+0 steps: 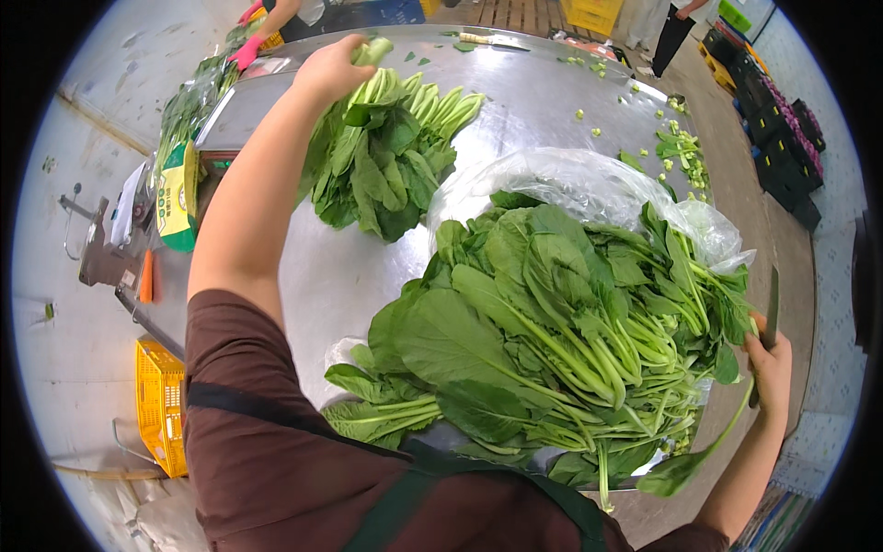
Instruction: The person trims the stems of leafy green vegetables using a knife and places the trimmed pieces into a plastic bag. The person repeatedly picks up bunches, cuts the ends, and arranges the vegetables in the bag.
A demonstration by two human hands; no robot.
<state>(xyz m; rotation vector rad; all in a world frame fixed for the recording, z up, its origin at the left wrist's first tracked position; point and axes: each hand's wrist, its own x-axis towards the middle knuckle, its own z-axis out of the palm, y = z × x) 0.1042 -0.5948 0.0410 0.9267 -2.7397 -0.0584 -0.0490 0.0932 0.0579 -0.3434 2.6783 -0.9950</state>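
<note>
My left hand [332, 72] reaches to the table's far left and grips leafy greens by a pale stem end [376, 51]; the leaves below the hand are partly hidden. Right beside it lies a row of leafy greens [386, 162], stem ends pointing away from me. In my right hand [771, 366], past the table's right side, is a knife [773, 303] with its blade up. A single long-stalked leaf [679, 472] hangs from the same hand. Between my hands a large heap of leafy greens [524, 310] spills from a clear plastic bag [552, 176].
Another knife [490, 41] lies at the steel table's [324, 276] far edge. Cut stem pieces [683, 148] litter its right side. A scale [241, 114] stands left. A person's pink-gloved hand [247, 52] is beyond it. A yellow crate [160, 407] sits lower left, stacked black crates [776, 162] right.
</note>
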